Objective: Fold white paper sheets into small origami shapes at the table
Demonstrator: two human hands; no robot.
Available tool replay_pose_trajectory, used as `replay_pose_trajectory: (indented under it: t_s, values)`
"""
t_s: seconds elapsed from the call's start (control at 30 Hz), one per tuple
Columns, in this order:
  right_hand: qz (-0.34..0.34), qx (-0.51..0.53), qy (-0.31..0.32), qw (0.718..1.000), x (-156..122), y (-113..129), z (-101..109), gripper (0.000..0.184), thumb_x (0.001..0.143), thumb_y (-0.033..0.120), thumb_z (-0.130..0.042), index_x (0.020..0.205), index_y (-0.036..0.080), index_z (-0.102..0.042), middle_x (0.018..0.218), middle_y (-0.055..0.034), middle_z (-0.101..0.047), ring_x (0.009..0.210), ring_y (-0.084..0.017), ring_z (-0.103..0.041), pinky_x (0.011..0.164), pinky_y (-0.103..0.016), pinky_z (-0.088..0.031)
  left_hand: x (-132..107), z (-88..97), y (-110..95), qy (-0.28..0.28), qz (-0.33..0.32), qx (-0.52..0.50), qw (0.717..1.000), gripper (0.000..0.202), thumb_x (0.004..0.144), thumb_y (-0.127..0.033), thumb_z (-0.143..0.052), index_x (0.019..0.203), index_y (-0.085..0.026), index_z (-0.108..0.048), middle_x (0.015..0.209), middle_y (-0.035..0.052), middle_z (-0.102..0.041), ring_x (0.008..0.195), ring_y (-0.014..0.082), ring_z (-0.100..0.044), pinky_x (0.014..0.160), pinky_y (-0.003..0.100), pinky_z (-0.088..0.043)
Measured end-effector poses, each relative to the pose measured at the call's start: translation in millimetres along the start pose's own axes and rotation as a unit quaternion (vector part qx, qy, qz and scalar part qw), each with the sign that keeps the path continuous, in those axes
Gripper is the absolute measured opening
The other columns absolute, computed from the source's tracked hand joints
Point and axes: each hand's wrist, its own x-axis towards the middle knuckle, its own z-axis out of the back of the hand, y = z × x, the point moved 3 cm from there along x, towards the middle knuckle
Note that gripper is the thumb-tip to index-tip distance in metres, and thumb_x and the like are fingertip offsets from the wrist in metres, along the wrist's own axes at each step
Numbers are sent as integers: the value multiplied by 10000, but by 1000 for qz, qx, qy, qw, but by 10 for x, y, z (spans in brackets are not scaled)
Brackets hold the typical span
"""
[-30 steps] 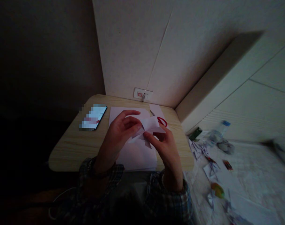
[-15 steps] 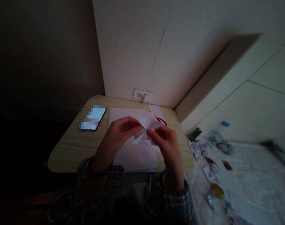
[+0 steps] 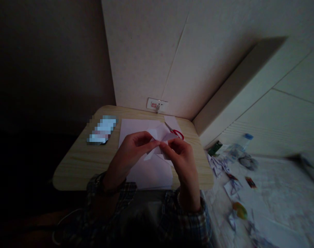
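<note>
Now that the left hand (image 3: pixel 132 148) has slid its thumb in close to that of the right hand (image 3: pixel 182 153), I see both grips pinched on the folded paper (image 3: pixel 161 132) near its middle, so I judge that they are working one shared spot. The paper is in the centre of the frame, over the sheets (image 3: pixel 150 175) on the bench (image 3: pixel 79 165), the scissors (image 3: pixel 175 131) just beyond at its upper right. One narrow flap (image 3: pixel 150 155) points to the lower left, broader ones toward the top and right; I take the long axis to run that diagonal, but the hands hide too much to be sure.
</note>
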Motion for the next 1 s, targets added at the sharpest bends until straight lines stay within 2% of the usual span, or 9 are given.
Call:
replay_pose_trajectory:
  t_s: [0.1,0.2,0.37,0.53,0.67,0.83,1.0]
  values:
    - [9,8,-4,1000,-2,2,-3,196,728,339,-677,644,205,-560,629,25,-529,607,-128,-506,529,-237,-393,-5,2,5,-22,-6,2,1000,245,584,-363,-792,617,-165,-650,586,-28,-622,543,98,-519,507,205,-383]
    - [14,20,-12,1000,-2,3,-11,166,725,345,-682,705,210,-586,685,12,-565,655,-143,-533,558,-248,-411,-7,-2,18,-19,-6,4,1000,240,584,-352,-796,603,-164,-647,570,-32,-608,541,96,-511,500,200,-370]
    - [13,21,-44,999,-14,10,-6,238,734,346,-677,606,203,-536,604,29,-525,585,-125,-491,559,-255,-394,-5,-12,24,5,-6,17,1000,198,605,-333,-789,633,-171,-679,604,-22,-634,562,109,-531,506,208,-385]
    - [19,29,-58,998,-31,9,13,233,727,324,-689,596,194,-548,569,39,-530,555,-115,-479,551,-250,-382,-5,-37,22,22,-6,-6,1000,174,605,-308,-790,671,-173,-703,643,-20,-669,588,110,-559,529,203,-412]
    - [19,43,-60,997,-38,19,-5,220,719,292,-690,577,186,-560,556,42,-540,552,-110,-480,553,-246,-376,-21,-52,18,14,-23,-26,999,151,627,-295,-768,659,-171,-689,656,-27,-678,595,103,-569,568,200,-438]
    - [13,64,-62,996,-43,32,-39,213,704,281,-698,565,187,-567,553,45,-542,541,-104,-469,546,-244,-369,-39,-23,-7,-13,-36,-5,999,174,633,-280,-742,565,-165,-630,553,-43,-613,524,87,-513,494,185,-378]
    - [16,69,-51,996,-29,2,-31,213,704,281,-705,571,186,-569,547,50,-538,543,-102,-472,545,-240,-367,-23,-26,-11,-11,-22,-5,1000,158,603,-288,-743,601,-155,-657,588,-22,-632,556,105,-542,519,201,-405]
